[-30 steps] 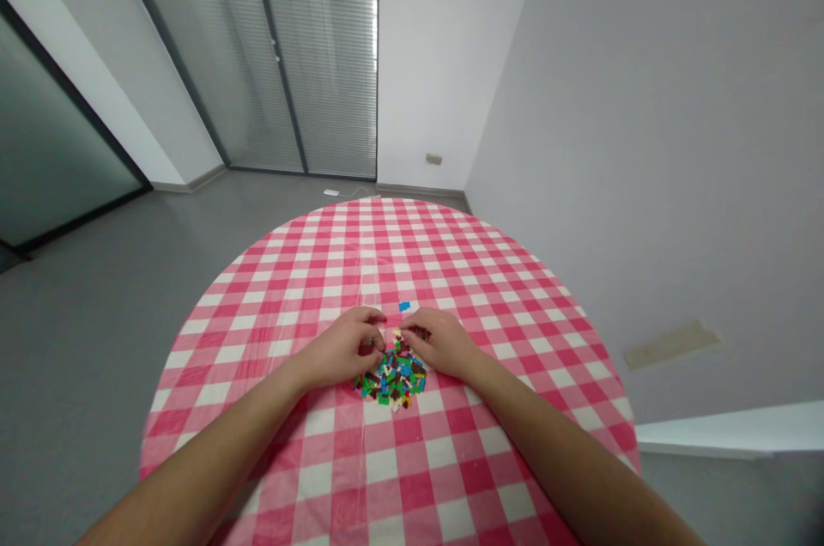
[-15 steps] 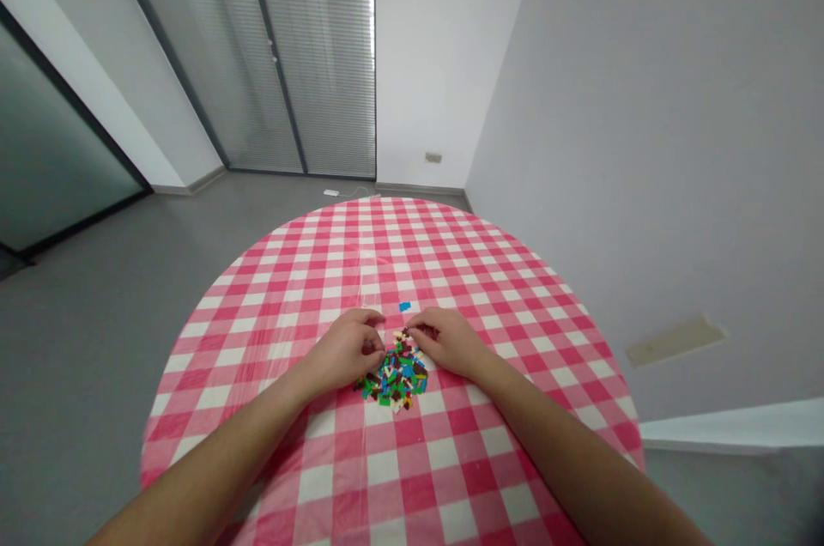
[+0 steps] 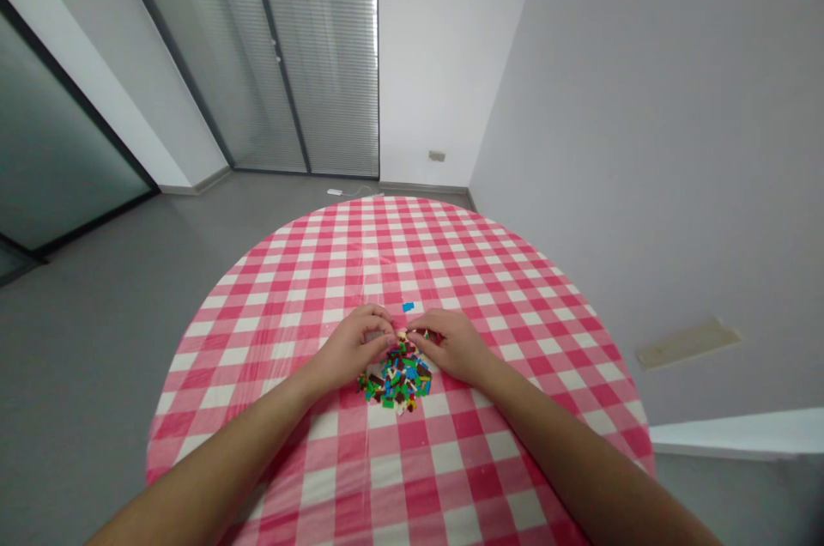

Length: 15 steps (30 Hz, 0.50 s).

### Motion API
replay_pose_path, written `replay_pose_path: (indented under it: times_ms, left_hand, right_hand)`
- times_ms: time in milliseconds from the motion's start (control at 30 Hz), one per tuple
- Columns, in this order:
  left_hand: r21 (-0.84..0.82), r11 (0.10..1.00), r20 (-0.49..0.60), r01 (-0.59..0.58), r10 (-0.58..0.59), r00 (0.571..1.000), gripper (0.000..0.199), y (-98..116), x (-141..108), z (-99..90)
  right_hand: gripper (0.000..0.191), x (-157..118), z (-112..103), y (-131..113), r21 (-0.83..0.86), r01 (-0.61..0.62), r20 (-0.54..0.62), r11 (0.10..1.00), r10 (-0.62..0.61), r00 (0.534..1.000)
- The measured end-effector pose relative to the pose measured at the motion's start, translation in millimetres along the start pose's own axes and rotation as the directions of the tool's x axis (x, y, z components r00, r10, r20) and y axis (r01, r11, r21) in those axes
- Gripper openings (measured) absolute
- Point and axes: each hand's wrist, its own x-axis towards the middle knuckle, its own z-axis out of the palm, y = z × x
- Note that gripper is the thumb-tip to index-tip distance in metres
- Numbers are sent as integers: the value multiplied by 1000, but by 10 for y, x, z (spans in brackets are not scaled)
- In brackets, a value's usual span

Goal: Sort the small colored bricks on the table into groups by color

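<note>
A pile of small building bricks point(image 3: 400, 376) in green, blue, brown, white and yellow lies on the checked tablecloth point(image 3: 412, 460). At the pile's upper left edge is my left hand point(image 3: 357, 344), its fingers curled and their tips close together; anything between them is too small to name. Opposite it, my right hand point(image 3: 451, 344) pinches at the upper right edge of the pile, near some cream pieces; what it holds I cannot make out. Just beyond both hands a blue piece point(image 3: 408, 306) lies apart from the pile.
The round table's far edge curves ahead of my hands. Behind it a white power strip point(image 3: 335, 191) with a cable lies on the grey floor point(image 3: 257, 211). A plain wall point(image 3: 644, 142) stands at the right, and glass panels with blinds point(image 3: 328, 57) are at the back.
My left hand has moved slightly right, toward my right hand and the top of the pile. The view has shifted a little. My right hand stays nearly in place.
</note>
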Motion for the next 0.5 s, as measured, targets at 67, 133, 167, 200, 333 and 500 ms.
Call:
replay_pose_path:
  times_ms: [67,133,167,200,333,500]
  left_hand:
    - [-60,998,-11,4,-5,1000,13,7,5,31]
    - [-95,995,-8,0,-1,1000,14,12,7,54]
    - [-108,994,-3,-2,1,1000,14,11,7,61]
    - [-121,993,3,-1,1,1000,15,10,6,64]
    - [-176,984,37,27,-21,999,19,-3,4,57]
    - [-236,971,87,49,-29,996,22,-9,10,38]
  right_hand:
    - [15,3,38,-55,6,78,-54,997,-77,996]
    - [15,-2,78,-90,8,145,-82,989,-144,986]
    - [14,-5,96,-99,4,169,-92,986,-168,981]
    - [14,-8,110,-103,-3,188,-103,982,-188,977]
    - [13,-10,121,-96,-22,230,-131,973,-231,964]
    - [13,3,94,-89,-28,217,-159,976,-219,963]
